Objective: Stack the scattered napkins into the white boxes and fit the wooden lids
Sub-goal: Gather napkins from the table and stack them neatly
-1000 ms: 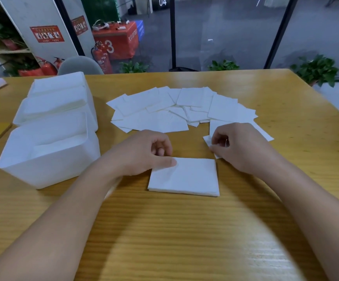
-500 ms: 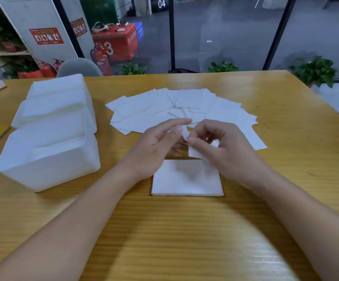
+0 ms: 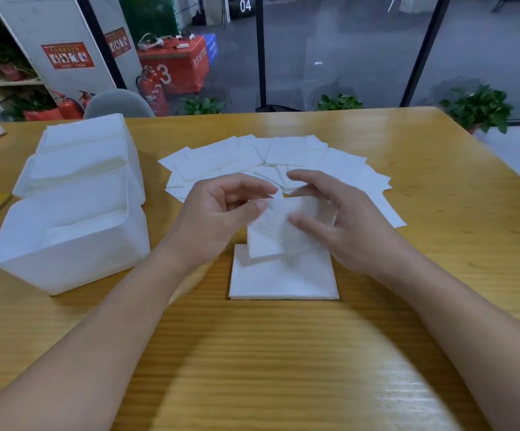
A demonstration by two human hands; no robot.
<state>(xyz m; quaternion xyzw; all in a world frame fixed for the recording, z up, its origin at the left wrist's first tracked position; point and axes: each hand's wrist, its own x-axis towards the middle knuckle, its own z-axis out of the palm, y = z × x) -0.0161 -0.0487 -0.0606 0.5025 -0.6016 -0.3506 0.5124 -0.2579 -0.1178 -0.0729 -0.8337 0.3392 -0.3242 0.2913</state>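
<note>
Pinched between both hands, left hand (image 3: 221, 213) and right hand (image 3: 339, 225), a single napkin (image 3: 271, 231), tilted, hanging directly above the squared stack (image 3: 283, 278) near the desk's (image 3: 252, 368) front edge. Straight down to land; boxes (image 3: 66, 231) left, nearer the left hand.

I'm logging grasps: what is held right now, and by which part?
One napkin, above the stack: the left hand pinches its upper left corner, the right hand its right side.
</note>
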